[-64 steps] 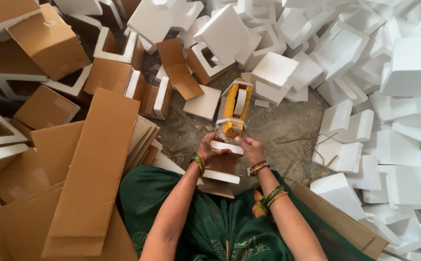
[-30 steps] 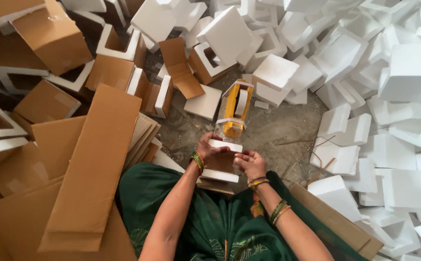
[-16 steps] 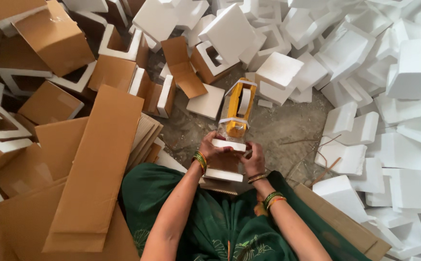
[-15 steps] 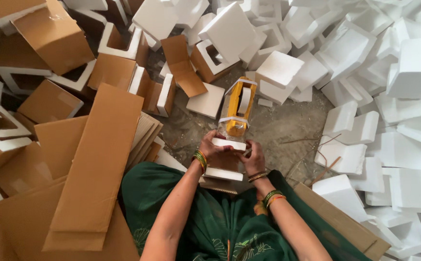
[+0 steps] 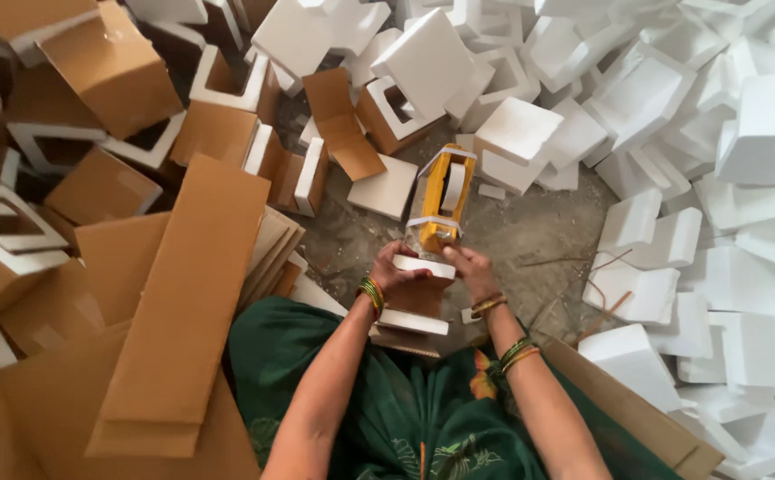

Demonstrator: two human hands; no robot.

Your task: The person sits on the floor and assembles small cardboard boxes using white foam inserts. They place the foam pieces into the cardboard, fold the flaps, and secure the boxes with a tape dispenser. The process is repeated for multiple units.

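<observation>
Small cardboard box point(image 5: 416, 298) with white foam end caps sits at the lap edge, between both hands; left hand point(image 5: 396, 274) grip clamped on its left side, right hand point(image 5: 469, 267) grip closed on the top right corner; yellow tape dispenser point(image 5: 441, 197) stands just beyond the box, touching its far end; flat cardboard sheets point(image 5: 187, 293) stacked left; loose foam blocks point(image 5: 672, 133) piled right on the floor.

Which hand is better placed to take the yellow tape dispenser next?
Probably the right hand: its fingers reach the base of the dispenser, while the left hand wraps the left end of the box and steadies it.
</observation>
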